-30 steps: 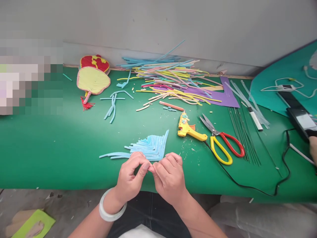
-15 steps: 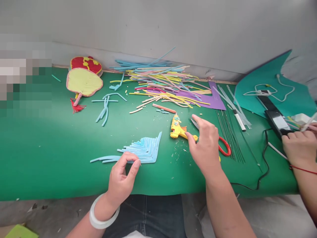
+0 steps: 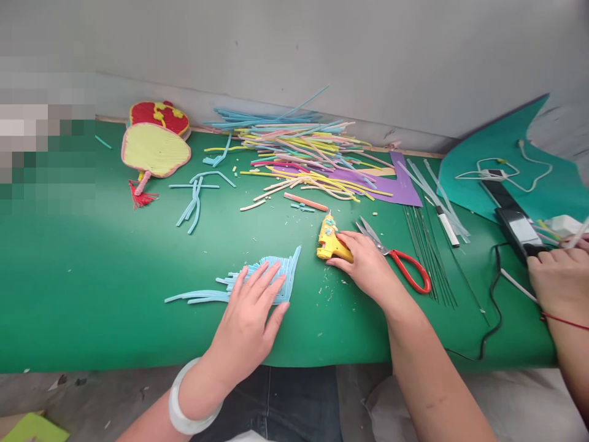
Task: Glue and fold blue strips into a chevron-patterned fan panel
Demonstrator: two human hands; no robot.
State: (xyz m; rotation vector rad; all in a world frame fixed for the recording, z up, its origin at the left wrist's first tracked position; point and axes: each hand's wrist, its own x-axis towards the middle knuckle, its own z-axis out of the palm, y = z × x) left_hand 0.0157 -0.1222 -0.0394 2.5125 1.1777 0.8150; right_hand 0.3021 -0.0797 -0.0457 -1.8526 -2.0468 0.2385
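Observation:
My left hand lies flat, fingers spread, over a light blue piece made of bent soft strips laid side by side. Loose strip ends stick out to its left, and my palm hides part of it. My right hand is closed around the handle of a yellow hot glue gun, which rests on the table with its nozzle pointing away from me. Just right of that hand are red-handled scissors, their blades parted a little.
Behind lies a heap of coloured strips on a purple sheet. Thin wires, a marker and a black cable lie rightward. Another person's hand is at far right. Two fan-like pieces lie back left.
My left hand has gone from a pinch to lying flat on the blue piece. My right hand has moved left and closed on the glue gun's handle, uncovering the scissors.

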